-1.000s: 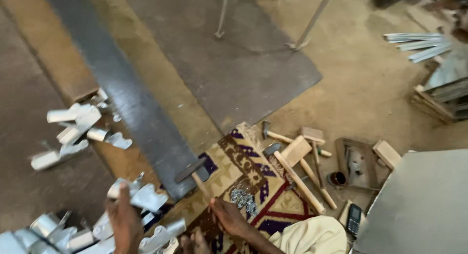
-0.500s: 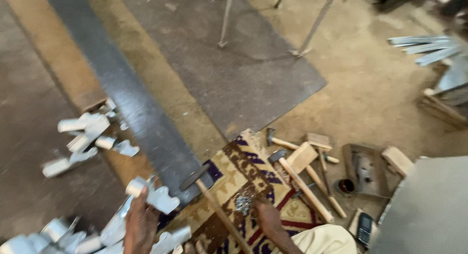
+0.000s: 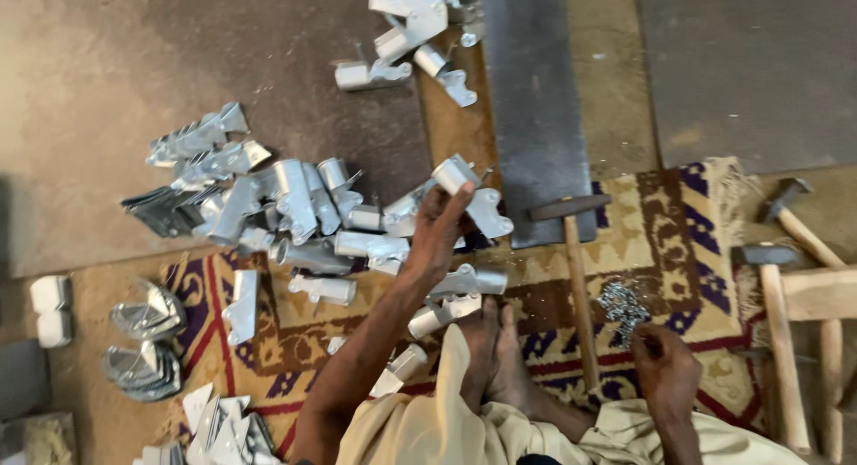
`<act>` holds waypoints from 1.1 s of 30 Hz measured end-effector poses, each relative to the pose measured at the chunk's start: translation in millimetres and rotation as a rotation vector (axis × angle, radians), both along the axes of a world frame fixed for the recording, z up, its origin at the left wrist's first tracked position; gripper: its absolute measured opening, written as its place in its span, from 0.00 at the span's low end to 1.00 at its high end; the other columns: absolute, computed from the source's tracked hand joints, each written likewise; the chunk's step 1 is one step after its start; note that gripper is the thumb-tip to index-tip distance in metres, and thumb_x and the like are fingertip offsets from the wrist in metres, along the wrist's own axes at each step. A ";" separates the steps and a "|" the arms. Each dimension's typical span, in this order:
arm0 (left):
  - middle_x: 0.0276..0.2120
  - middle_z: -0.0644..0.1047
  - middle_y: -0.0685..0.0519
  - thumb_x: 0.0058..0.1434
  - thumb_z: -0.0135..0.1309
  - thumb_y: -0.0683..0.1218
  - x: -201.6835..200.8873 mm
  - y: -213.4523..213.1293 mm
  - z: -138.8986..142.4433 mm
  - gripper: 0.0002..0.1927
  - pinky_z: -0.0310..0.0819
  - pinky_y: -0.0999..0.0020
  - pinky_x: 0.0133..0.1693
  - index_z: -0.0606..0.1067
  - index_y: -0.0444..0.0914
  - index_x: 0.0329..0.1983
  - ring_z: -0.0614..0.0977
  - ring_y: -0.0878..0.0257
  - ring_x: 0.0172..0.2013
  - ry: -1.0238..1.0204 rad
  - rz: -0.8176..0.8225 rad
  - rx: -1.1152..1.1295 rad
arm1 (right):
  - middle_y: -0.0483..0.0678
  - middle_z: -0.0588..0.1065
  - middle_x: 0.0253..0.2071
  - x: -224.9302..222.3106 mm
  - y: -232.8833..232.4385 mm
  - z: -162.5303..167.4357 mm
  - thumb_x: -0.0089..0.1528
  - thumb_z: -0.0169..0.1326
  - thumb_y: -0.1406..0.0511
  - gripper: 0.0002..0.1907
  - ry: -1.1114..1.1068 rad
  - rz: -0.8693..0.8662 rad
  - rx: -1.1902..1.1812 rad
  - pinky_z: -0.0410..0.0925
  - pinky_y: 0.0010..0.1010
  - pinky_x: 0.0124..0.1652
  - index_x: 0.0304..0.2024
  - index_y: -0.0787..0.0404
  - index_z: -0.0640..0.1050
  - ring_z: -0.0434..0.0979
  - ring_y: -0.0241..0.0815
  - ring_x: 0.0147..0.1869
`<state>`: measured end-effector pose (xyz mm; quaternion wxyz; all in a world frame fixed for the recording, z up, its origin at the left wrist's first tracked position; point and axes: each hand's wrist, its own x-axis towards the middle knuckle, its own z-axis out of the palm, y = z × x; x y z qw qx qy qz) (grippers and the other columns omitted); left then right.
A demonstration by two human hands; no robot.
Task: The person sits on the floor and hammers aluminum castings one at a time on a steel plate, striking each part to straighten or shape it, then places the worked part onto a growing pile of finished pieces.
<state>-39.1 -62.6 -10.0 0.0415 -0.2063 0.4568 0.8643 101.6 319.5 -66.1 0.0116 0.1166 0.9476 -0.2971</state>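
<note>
Far left: flat cut blanks [image 3: 214, 425] stacked at the rug's [image 3: 678, 251] edge, curved shells [image 3: 147, 313] beside them, unformed. Centre left: large heap of folded metal brackets [image 3: 286, 206] on floor and rug, apparently finished; smaller cluster [image 3: 411, 28] farther up. Left hand [image 3: 439, 228] raised over the heap, fingers closed around one bracket [image 3: 455, 173]. Steel plate [image 3: 536, 108] bare, hammer [image 3: 571, 251] lying at its near end. Right hand [image 3: 665, 371] pinching at small rivets [image 3: 622, 304] loose on the rug; exact grip unclear. More hammers [image 3: 786, 251] far right. No containers seen; all stock loose. Progress judged well advanced, blanks remaining.
</note>
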 end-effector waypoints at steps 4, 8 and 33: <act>0.47 0.79 0.49 0.64 0.62 0.56 1.4 -2.0 9.5 0.28 0.80 0.61 0.50 0.71 0.33 0.58 0.82 0.62 0.46 0.016 -0.019 -0.069 | 0.49 0.82 0.44 -20.6 -21.8 27.6 0.64 0.66 0.65 0.10 0.017 0.027 -0.134 0.77 0.33 0.43 0.47 0.56 0.84 0.83 0.41 0.45; 0.47 0.79 0.48 0.61 0.63 0.58 1.1 0.1 10.6 0.31 0.81 0.60 0.49 0.71 0.34 0.58 0.82 0.61 0.46 0.024 -0.026 -0.114 | 0.46 0.79 0.58 -56.5 -62.8 47.4 0.63 0.66 0.65 0.08 0.269 0.257 -0.096 0.64 0.43 0.68 0.45 0.53 0.85 0.75 0.43 0.66; 0.43 0.80 0.48 0.55 0.68 0.56 -4.5 20.7 -10.1 0.31 0.82 0.62 0.51 0.74 0.30 0.53 0.83 0.60 0.44 -0.046 0.040 -0.080 | 0.39 0.60 0.21 -40.8 -93.4 86.5 0.72 0.47 0.49 0.23 -0.262 -0.022 -0.618 0.54 0.24 0.20 0.34 0.60 0.68 0.57 0.31 0.22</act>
